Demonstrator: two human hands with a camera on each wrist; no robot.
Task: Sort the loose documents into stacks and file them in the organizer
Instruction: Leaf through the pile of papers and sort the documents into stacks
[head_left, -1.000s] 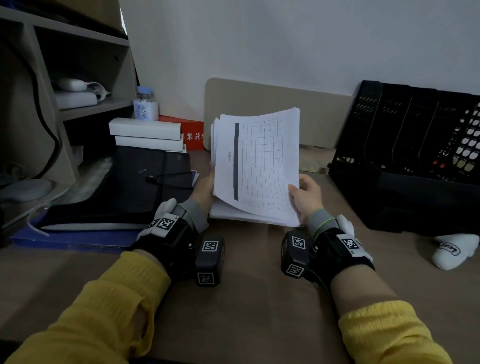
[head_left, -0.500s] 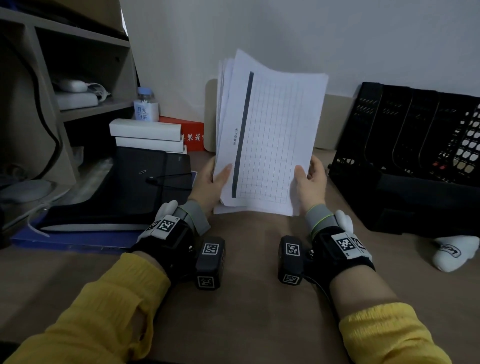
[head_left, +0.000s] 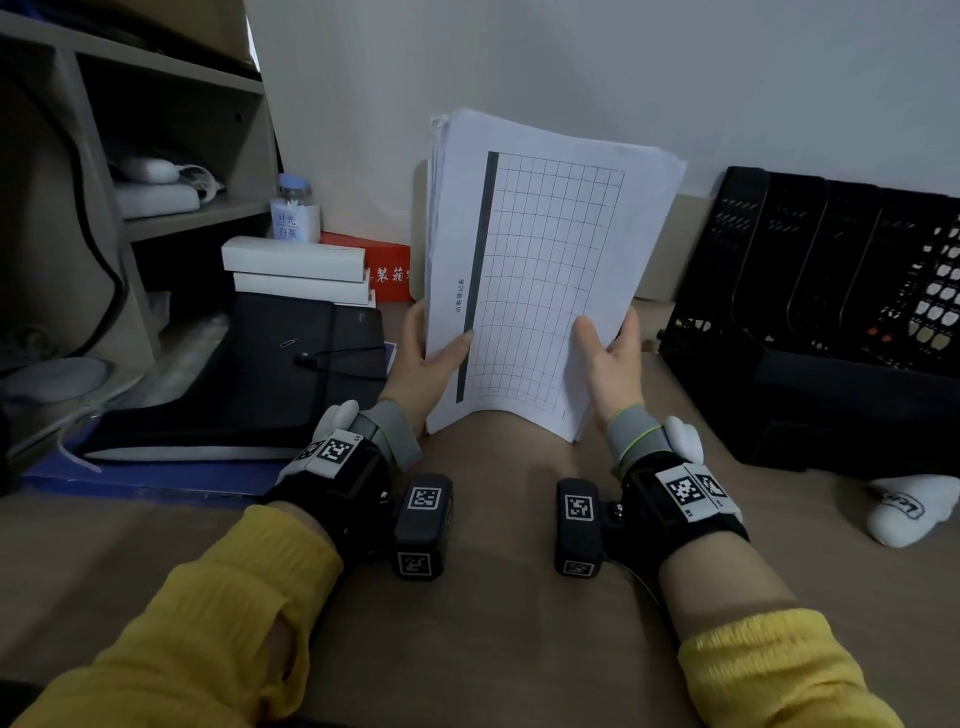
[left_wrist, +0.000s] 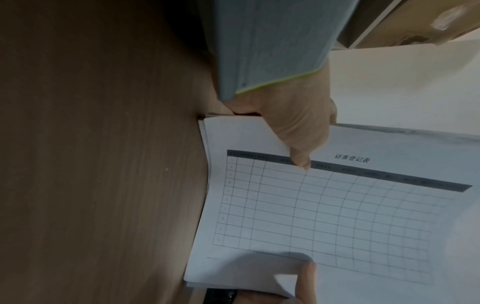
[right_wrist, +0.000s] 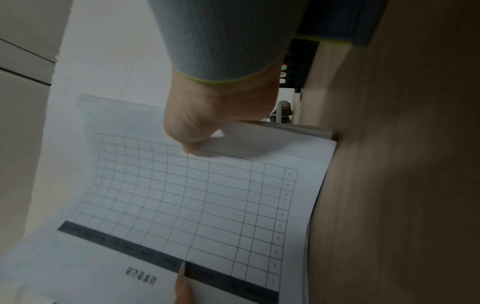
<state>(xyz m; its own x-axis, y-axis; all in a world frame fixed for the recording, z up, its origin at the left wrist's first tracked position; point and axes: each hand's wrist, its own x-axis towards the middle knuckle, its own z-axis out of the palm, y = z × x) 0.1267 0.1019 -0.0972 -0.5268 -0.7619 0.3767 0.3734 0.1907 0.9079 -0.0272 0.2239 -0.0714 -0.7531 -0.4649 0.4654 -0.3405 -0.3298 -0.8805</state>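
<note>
A stack of white documents (head_left: 540, 270) stands upright on its bottom edge on the brown desk (head_left: 498, 613); the front sheet carries a printed grid with a dark header bar. My left hand (head_left: 426, 358) grips the stack's left edge, thumb across the front sheet (left_wrist: 337, 216). On the right edge my right hand (head_left: 608, 358) holds it the same way, thumb on the front sheet (right_wrist: 207, 195). The fingers of both hands are hidden behind the paper. The black mesh file organizer (head_left: 821, 312) stands to the right of the stack, its slots facing left.
A black folder (head_left: 249, 374) lies left of the stack, with two white boxes (head_left: 296, 270), a small bottle (head_left: 295, 210) and a red box (head_left: 384, 265) behind it. A wooden shelf unit (head_left: 130, 171) fills the far left. A white object (head_left: 914, 506) lies before the organizer.
Both hands have tipped the stack up from lying tilted on the desk to standing on its bottom edge. Over the last half second the stack has stayed upright with little movement.
</note>
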